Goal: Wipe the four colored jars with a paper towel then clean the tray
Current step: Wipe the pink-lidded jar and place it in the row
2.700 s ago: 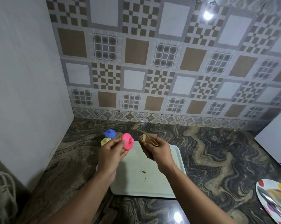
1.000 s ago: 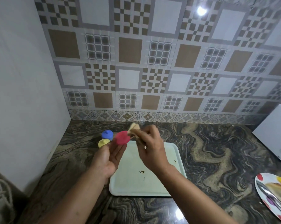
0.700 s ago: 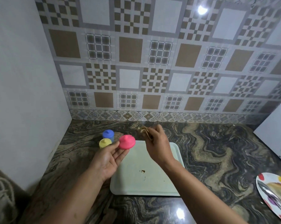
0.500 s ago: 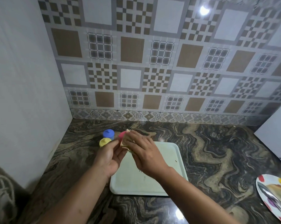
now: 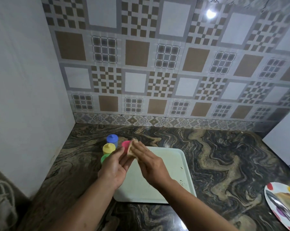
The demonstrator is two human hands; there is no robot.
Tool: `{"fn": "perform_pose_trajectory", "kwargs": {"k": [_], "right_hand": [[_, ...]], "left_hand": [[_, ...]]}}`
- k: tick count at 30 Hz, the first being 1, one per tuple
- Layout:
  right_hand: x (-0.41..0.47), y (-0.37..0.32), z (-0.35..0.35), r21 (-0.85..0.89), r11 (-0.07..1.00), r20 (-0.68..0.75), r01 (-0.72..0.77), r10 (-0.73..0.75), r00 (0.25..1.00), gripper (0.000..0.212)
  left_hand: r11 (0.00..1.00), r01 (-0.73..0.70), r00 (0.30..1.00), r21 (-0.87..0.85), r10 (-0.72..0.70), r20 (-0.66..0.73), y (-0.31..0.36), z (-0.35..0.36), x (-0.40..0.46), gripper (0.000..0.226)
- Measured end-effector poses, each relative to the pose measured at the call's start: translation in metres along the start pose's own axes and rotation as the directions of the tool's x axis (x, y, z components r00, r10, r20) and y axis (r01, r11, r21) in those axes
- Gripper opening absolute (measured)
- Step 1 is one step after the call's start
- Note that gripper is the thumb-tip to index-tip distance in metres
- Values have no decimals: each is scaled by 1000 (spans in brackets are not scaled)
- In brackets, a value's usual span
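My left hand (image 5: 115,167) holds the pink jar (image 5: 125,144) up over the tray's far left corner. My right hand (image 5: 149,161) presses a crumpled brown paper towel (image 5: 130,150) against the jar's right side and covers most of it. The blue jar (image 5: 112,139), the yellow jar (image 5: 109,148) and the green jar (image 5: 104,158) stand in a row on the counter left of the tray; my left hand partly hides the green one. The pale tray (image 5: 179,164) lies flat on the counter with dark crumbs near its right edge.
A dark marbled counter (image 5: 216,155) runs to a tiled back wall and a white wall on the left. A white box (image 5: 286,140) stands at the right. A dotted plate (image 5: 281,205) with metal tongs sits at the front right edge.
My right hand has gone from holding the towel apart from the pink jar to pressing it onto the jar. The green jar has come into view beside my left hand.
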State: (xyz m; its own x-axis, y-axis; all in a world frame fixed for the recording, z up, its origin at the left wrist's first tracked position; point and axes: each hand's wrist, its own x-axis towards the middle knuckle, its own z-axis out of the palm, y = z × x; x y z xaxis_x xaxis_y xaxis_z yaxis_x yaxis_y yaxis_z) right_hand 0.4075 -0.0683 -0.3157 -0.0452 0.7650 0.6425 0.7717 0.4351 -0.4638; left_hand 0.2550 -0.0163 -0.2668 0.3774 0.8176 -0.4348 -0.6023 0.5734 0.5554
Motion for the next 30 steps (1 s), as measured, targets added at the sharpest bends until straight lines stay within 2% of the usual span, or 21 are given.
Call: {"fn": "perform_pose_trajectory", "kwargs": {"k": [1, 3, 5, 6, 8, 11, 15, 19, 21, 24, 25, 26, 28, 30], "right_hand": [[2, -2, -2, 87, 977, -17, -195, 197, 980, 32], [11, 2, -4, 220, 819, 31, -529, 536, 843, 20], [17, 9, -3, 383, 653, 30, -653, 698, 715, 20], [19, 8, -4, 449, 628, -7, -636, 714, 700, 21], [24, -5, -4, 514, 680, -75, -522, 642, 763, 29], [21, -20, 1, 497, 781, -22, -379, 448, 894, 35], [8, -13, 6, 231, 916, -33, -329, 345, 938, 45], [0, -20, -1, 35, 984, -33, -173, 174, 984, 58], [-2, -12, -3, 97, 968, 3, -230, 231, 973, 62], [14, 7, -7, 312, 760, 136, -570, 558, 818, 49], [18, 10, -8, 324, 734, 123, -597, 593, 796, 47], [22, 6, -11, 302, 771, 48, -561, 575, 817, 47], [25, -7, -18, 257, 887, -80, -385, 416, 906, 52], [23, -11, -18, 214, 960, -56, -180, 196, 979, 57]], "left_hand": [[1000, 4, 1000, -25, -4, -10, 3, -2, -1, 17], [998, 24, 1000, -58, -25, -17, 10, -4, -1, 15], [998, 44, 999, -43, -44, -3, 16, -6, -2, 15], [998, 45, 999, -31, -45, 1, 17, -7, -2, 15], [999, 41, 999, 4, -41, -5, 17, -7, -1, 16], [995, 4, 1000, 96, -4, -3, 8, -5, 1, 19], [983, -67, 996, 173, 57, 63, 1, -1, -1, 27], [975, -87, 989, 205, 59, 138, 1, 0, -5, 32], [981, -42, 986, 189, 10, 164, 4, -4, -5, 29], [995, 35, 986, 94, -50, 161, 10, -16, -2, 28], [995, 39, 987, 97, -53, 153, 12, -18, -1, 27], [990, 23, 989, 138, -43, 138, 12, -20, 1, 25], [962, -27, 992, 273, -8, 128, 12, -20, 3, 21], [935, -66, 991, 349, 19, 136, 13, -17, 2, 18]]}}
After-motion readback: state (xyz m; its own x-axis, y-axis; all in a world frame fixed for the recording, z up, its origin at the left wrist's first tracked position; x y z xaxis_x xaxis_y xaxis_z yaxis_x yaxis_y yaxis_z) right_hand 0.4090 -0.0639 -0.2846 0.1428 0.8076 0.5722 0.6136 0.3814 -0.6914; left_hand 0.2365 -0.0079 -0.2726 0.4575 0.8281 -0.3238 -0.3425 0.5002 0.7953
